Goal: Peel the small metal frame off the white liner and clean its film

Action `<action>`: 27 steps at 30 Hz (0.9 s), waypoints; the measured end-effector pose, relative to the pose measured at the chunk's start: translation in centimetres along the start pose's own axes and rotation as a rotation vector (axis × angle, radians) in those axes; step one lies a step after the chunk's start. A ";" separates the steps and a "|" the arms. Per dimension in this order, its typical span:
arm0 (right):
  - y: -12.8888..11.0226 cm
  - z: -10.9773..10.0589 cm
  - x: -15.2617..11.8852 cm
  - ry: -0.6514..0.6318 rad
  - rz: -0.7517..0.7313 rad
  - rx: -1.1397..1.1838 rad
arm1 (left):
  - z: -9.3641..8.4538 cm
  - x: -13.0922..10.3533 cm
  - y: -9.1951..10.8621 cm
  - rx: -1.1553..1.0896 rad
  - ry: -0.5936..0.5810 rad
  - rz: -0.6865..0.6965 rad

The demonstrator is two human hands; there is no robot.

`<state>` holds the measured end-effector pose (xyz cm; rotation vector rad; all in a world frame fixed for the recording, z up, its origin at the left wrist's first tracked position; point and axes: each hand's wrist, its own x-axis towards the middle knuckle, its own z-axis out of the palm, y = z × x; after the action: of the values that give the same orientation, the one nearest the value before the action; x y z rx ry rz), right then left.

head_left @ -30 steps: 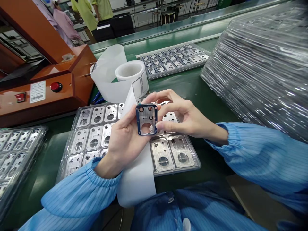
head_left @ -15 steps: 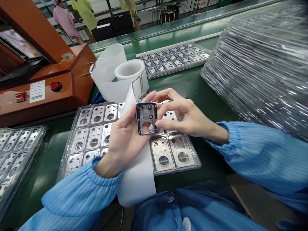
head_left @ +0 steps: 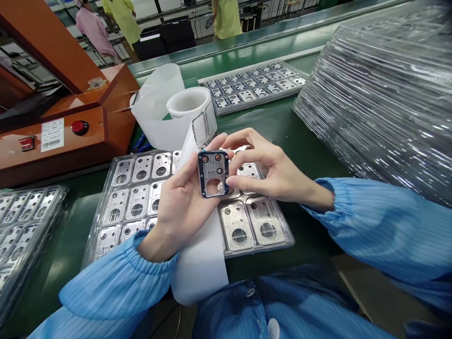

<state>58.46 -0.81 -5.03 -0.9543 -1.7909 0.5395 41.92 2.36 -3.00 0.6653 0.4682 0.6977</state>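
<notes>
My left hand [head_left: 183,207] holds a small rounded-corner metal plate [head_left: 211,169] upright, its thumb along the left edge and its fingers behind. The plate has a dark blue border, one large round hole and several small ring-edged holes. On the plate's right edge, the thumb and fingertips of my right hand [head_left: 266,167] are closed together. Beneath both hands lies a clear plastic tray [head_left: 290,239] of bare silvery plates. A white liner strip [head_left: 199,270] passes under my left hand, from beside the roll down to my lap. My palms partly cover the tray.
A white film roll [head_left: 176,123] stands behind the tray, next to an orange machine [head_left: 116,108] with a red button. Another filled tray [head_left: 261,101] lies at the back, one more [head_left: 60,200] at the left. Stacked clear trays [head_left: 381,103] rise at the right. People stand beyond the bench.
Both hands keep the same grip on the plate, and the whole view has shifted slightly. In the background, a person in yellow has moved to the right.
</notes>
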 end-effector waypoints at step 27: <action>0.0 0.1 -0.1 0.012 -0.082 -0.100 | 0.1 0.1 0.0 0.018 0.023 0.006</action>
<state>58.41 -0.85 -5.12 -0.9460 -1.8516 0.3948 41.98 2.39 -2.93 0.6766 0.4943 0.7084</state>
